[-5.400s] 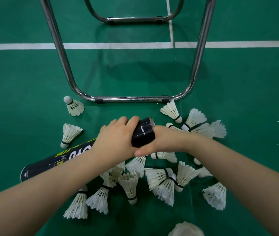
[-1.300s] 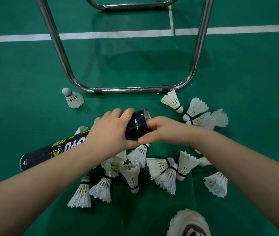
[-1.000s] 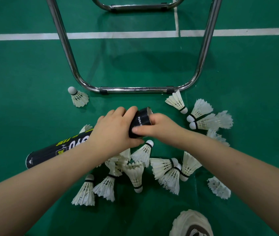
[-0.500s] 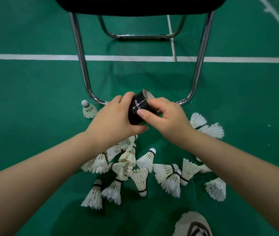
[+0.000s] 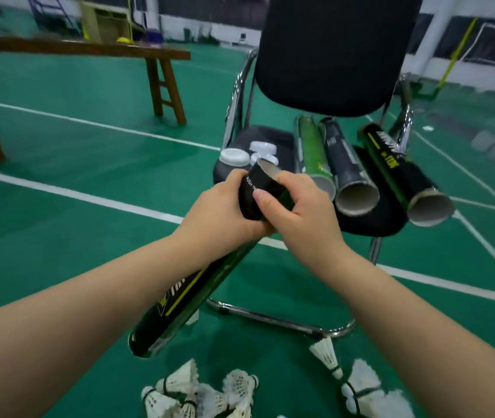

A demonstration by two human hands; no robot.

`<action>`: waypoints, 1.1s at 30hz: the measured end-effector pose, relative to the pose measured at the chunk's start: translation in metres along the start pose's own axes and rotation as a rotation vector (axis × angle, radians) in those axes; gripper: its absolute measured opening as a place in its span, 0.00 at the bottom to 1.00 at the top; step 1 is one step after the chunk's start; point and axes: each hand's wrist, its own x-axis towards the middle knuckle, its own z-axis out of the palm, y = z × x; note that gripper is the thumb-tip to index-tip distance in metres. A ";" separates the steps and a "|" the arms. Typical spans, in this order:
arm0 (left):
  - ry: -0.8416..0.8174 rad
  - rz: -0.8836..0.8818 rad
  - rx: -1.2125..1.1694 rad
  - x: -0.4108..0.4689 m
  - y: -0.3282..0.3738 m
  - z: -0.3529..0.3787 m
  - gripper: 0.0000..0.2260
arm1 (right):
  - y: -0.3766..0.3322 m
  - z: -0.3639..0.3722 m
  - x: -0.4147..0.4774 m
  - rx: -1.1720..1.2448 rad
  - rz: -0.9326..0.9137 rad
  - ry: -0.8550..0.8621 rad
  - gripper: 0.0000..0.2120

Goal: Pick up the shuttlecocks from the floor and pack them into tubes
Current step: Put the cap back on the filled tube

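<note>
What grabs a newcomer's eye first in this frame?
The black tube slants up mid-frame, held near its open top by the left grip and right grip. Behind it, three open tubes lie on the chair seat beside white caps. Shuttlecocks lie scattered on the floor along the bottom edge.
</note>
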 end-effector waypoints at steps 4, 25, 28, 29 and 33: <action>0.064 -0.032 -0.046 0.029 -0.006 -0.016 0.23 | -0.006 0.011 0.037 -0.066 -0.037 0.040 0.07; 0.143 -0.252 -0.221 0.063 -0.129 0.006 0.28 | 0.093 0.112 0.134 -0.516 0.263 -0.137 0.25; 0.136 -0.270 -0.216 0.063 -0.141 0.012 0.28 | 0.099 0.123 0.137 -0.631 0.207 -0.146 0.26; 0.135 -0.276 -0.217 0.064 -0.143 0.014 0.28 | 0.100 0.125 0.137 -0.663 0.197 -0.145 0.25; 0.125 -0.299 -0.228 0.064 -0.148 0.019 0.27 | 0.097 0.126 0.134 -0.753 0.179 -0.101 0.24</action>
